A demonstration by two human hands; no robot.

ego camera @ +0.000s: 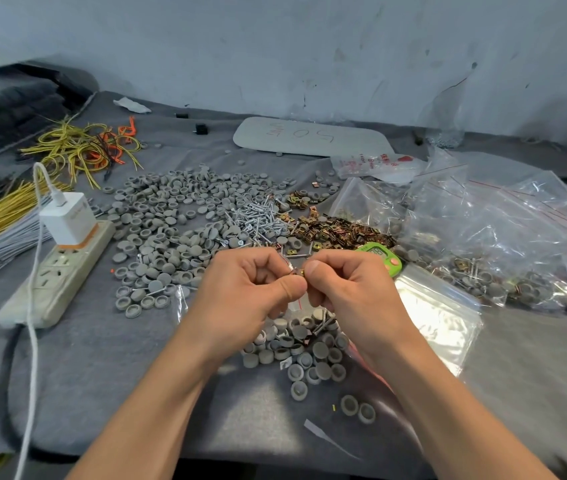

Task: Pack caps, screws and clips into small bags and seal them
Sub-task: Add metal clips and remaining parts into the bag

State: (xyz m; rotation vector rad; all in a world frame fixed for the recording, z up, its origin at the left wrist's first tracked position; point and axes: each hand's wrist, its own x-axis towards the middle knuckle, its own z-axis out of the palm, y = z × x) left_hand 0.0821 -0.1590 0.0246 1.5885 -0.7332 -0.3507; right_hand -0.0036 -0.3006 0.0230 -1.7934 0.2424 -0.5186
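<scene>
My left hand (250,289) and my right hand (344,289) meet at the table's middle, both pinching the top of a small clear bag (295,303) that hangs between them. A gold clip (298,271) shows at my fingertips. The bag holds grey caps (302,344) and a screw (323,322). Behind lie a wide spread of loose grey caps (171,220), a pile of silver screws (257,220) and a heap of gold clips (340,232).
A white power strip (63,268) with a charger (67,216) lies at the left, beside yellow wires (81,147). Empty small bags (441,306) and packed bags (500,237) fill the right. A green counter (382,256) sits behind my right hand.
</scene>
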